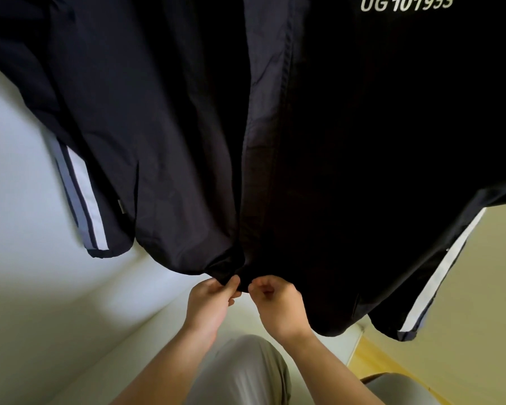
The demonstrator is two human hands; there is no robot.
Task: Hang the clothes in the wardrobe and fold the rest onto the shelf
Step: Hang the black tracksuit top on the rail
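At 9 o'clock a dark sleeve [100, 217] with 1 grey and 1 white stripe hangs against a white panel [27, 273]. The dark navy, thin-fabric jacket [187, 112] fills the frame from 10 to 2 o'clock, its front opening running down the middle. At 6 o'clock the left hand [209, 299] pinches the hem between thumb and curled fingers. Just beside it, the right hand [278, 302], fingers curled, pinches the facing hem edge. White lettering "UG 101953" [406, 2] sits at 1 o'clock. A 2nd striped sleeve [438, 273] hangs at 4 o'clock.

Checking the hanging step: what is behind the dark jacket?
Only a pale panel shows beside the jacket. The left hand and right hand pinch its hem. Anything directly behind is covered.
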